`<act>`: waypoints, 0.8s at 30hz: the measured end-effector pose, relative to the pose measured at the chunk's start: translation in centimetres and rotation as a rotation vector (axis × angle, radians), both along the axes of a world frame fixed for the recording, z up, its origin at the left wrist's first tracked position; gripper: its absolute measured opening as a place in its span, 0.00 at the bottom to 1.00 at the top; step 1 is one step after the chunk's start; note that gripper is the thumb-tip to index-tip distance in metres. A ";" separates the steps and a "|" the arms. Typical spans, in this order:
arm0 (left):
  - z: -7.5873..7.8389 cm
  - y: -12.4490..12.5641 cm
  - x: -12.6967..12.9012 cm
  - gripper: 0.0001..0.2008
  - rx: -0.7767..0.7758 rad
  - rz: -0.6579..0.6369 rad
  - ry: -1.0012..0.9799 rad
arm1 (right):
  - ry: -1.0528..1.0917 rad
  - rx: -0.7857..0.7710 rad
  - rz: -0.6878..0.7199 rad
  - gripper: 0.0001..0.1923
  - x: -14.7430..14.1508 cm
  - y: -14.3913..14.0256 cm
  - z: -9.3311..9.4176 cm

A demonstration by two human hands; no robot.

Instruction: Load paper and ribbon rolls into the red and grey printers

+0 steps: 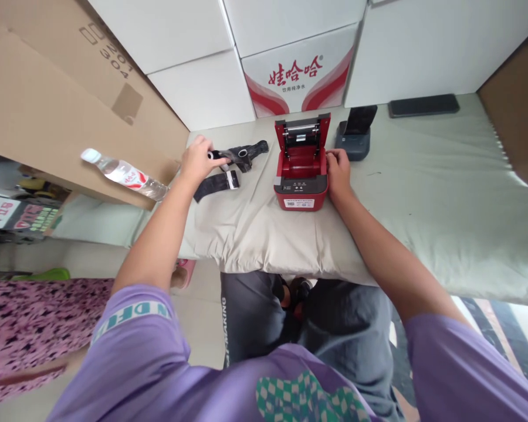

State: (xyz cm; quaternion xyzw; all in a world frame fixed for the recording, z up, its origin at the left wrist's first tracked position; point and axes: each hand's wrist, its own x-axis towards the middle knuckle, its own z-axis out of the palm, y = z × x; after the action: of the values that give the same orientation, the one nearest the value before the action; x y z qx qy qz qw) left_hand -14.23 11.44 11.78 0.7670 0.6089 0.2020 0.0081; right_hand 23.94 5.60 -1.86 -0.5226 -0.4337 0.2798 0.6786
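Left hand pinching a black ribbon roll, right hand flat against red printer — lid up, bay empty

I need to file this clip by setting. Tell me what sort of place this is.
Probably a makeshift workstation in a storeroom or home, not a proper workshop. The red printer sits lid-open on a padded cloth-covered surface, hemmed in by stacked cardboard boxes and a bottled-water carton behind.

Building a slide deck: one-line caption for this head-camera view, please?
Left hand grasps a black ribbon roll while right hand steadies an open red printer.
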 end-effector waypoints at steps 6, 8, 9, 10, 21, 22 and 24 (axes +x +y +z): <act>-0.4 1.7 0.6 0.17 -0.088 -0.082 0.065 | -0.015 0.004 0.013 0.31 0.1 0.0 0.0; -1.1 1.5 0.6 0.13 -0.131 -0.094 0.087 | -0.020 0.003 0.010 0.30 0.2 0.0 -0.1; -1.4 1.2 0.5 0.10 -0.139 -0.099 0.085 | -0.021 0.000 0.010 0.29 0.2 0.0 -0.1; -1.6 0.7 0.4 0.08 -0.133 -0.103 0.075 | -0.023 -0.002 0.012 0.28 0.2 0.1 -0.2; -5.2 -10.3 -1.8 0.12 -0.047 -0.001 -0.066 | -0.047 -0.012 0.059 0.15 0.2 1.1 -1.0; -5.7 -10.7 -1.9 0.13 -0.075 -0.013 -0.034 | -0.059 -0.016 0.059 0.13 0.2 1.1 -1.1; -6.1 -10.9 -2.2 0.14 -0.076 -0.045 -0.004 | -0.078 -0.019 0.097 0.11 0.2 1.3 -1.1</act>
State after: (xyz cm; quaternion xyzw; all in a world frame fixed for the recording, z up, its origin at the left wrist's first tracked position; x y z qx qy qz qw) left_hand -16.44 0.57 5.66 0.7792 0.5988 0.1801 0.0429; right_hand 24.16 6.87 -2.93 -0.5179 -0.4818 0.2960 0.6418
